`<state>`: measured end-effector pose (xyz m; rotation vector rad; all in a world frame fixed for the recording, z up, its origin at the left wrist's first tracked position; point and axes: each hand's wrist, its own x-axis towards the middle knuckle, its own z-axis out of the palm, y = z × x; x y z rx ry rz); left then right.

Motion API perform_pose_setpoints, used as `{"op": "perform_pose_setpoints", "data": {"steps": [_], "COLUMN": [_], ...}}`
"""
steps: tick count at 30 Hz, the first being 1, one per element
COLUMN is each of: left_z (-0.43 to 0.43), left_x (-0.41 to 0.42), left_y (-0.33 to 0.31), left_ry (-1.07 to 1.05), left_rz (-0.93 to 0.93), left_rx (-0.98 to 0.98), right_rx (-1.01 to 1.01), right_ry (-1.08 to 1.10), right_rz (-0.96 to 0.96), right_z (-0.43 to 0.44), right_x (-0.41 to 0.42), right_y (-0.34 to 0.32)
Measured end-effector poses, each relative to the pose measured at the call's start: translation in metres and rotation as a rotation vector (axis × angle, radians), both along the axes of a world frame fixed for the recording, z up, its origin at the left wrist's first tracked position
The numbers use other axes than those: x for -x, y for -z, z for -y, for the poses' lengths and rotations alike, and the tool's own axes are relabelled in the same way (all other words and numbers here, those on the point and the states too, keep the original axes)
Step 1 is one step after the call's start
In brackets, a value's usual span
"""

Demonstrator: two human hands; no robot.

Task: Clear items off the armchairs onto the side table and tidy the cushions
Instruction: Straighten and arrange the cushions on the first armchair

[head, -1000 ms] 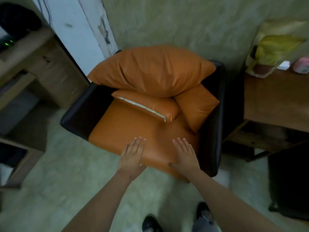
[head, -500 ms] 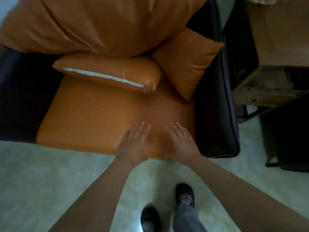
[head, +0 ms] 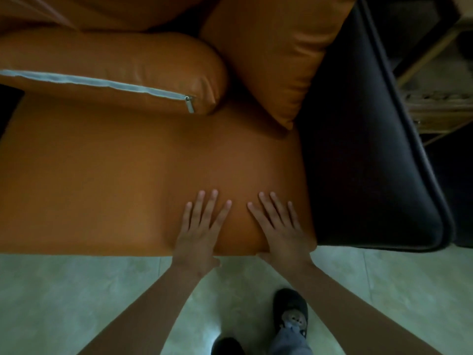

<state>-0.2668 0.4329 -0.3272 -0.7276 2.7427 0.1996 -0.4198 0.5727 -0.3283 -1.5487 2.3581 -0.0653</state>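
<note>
The armchair's orange seat cushion (head: pixel 115 180) fills the middle of the view. My left hand (head: pixel 202 229) and my right hand (head: pixel 279 226) lie flat on its front right part, palms down, fingers spread, holding nothing. The right thumb wraps over the cushion's front edge. Behind them a small orange cushion with a white zipper (head: pixel 110 70) lies across the seat. Another orange cushion (head: pixel 271 52) leans against the black right armrest (head: pixel 358 149). A large back cushion (head: pixel 76 8) is cut off at the top edge.
A wooden side table's frame (head: pixel 435 80) stands right of the armrest, mostly out of view. Pale tiled floor (head: pixel 64 303) lies in front of the chair, with my two dark slippers (head: pixel 290 311) on it.
The view has closed in and dropped over the seat. Both hands stay flat on the seat cushion near its front edge, now drawn closer to the right armrest.
</note>
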Motion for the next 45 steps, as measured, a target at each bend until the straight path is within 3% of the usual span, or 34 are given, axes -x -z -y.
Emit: {"op": "perform_pose_setpoints", "data": {"steps": [13, 15, 19, 24, 30, 37, 41, 45], "left_z": [0.003, 0.013, 0.021, 0.061, 0.156, 0.264, 0.285, 0.285], "left_x": [0.011, -0.014, -0.04, -0.1, -0.193, -0.28, -0.295, -0.294], "left_y": [0.001, -0.036, -0.042, -0.07, -0.071, -0.043, -0.016, 0.004], "left_ry": [-0.007, -0.024, 0.014, -0.15, -0.211, -0.076, -0.062, -0.083], "left_rz": [-0.06, -0.002, 0.057, 0.099, 0.133, 0.189, 0.137, 0.055], "left_rx": [0.151, 0.096, 0.057, 0.078, 0.076, 0.053, 0.002, 0.071], "right_rx": [-0.087, -0.122, -0.061, 0.01, -0.004, 0.0, 0.036, -0.007], "right_ry": [0.036, 0.002, -0.034, -0.101, -0.119, -0.047, -0.064, -0.167], "right_rz": [-0.013, 0.025, 0.064, 0.094, 0.094, 0.052, -0.056, -0.119], "right_z": [0.01, 0.021, 0.03, 0.093, 0.188, 0.278, 0.293, 0.29], "right_x": [0.013, -0.007, -0.03, -0.08, -0.172, -0.283, -0.296, -0.283], "right_y": [-0.008, -0.042, -0.056, -0.08, -0.066, -0.019, 0.002, 0.011]}}
